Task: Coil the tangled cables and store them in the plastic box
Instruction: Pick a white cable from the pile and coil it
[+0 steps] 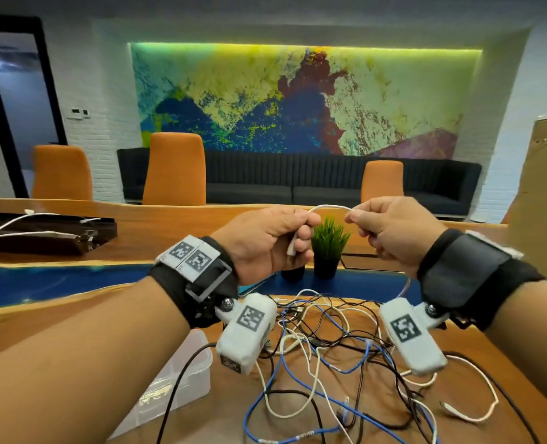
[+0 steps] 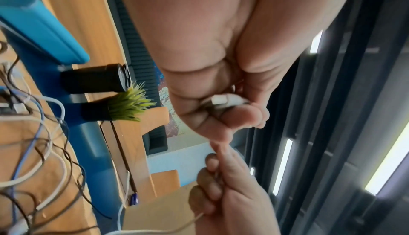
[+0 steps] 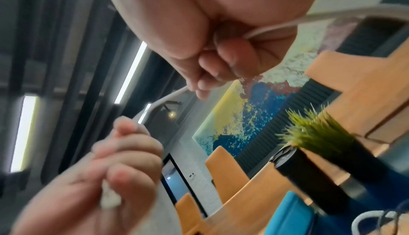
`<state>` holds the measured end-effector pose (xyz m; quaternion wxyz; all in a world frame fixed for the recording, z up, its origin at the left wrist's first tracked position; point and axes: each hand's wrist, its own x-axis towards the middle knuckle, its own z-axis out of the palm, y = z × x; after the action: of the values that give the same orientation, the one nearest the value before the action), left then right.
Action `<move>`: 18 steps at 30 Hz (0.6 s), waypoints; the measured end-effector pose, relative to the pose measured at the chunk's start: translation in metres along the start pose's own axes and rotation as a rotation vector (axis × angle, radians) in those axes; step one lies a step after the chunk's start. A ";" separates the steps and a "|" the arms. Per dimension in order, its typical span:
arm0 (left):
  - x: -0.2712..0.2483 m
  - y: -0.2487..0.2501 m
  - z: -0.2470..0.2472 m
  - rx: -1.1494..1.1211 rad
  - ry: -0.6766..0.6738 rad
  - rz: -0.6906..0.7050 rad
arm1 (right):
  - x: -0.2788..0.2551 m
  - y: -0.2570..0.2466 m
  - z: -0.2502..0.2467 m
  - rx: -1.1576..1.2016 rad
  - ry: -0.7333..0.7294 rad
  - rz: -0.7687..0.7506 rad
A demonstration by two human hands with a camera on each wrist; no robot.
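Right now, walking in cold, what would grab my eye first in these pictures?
Probably the two raised hands: the left hand and right hand hold a white cable arched between them, its plug poking out below the left fingers. Beneath them a tangle of cables sprawls over the wooden table, and behind glows a bright abstract mural.

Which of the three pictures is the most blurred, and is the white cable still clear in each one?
Head view: sharp, white cable clear between left hand and right hand, edges bent by the wide lens. Left wrist view: mostly sharp, plug readable. Right wrist view: the most blurred, plant smeared, the cable soft but visible.
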<state>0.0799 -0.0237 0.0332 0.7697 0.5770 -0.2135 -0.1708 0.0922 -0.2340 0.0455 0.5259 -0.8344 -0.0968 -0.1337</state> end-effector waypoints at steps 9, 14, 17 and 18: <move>0.004 -0.030 0.014 0.191 0.151 0.244 | -0.046 0.001 0.017 -0.914 -0.330 -0.502; 0.007 -0.052 0.018 0.492 0.084 0.293 | -0.039 -0.031 -0.011 -0.772 -0.267 -0.576; 0.008 -0.050 0.021 0.258 0.058 0.215 | -0.022 -0.035 -0.025 -0.624 -0.094 -0.602; 0.008 -0.048 0.022 0.178 0.032 0.196 | -0.018 -0.032 -0.027 -0.566 -0.040 -0.589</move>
<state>0.0749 -0.0589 -0.0064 0.7317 0.6220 -0.2709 -0.0659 0.0625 -0.2452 0.0780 0.2129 -0.8851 -0.3011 -0.2838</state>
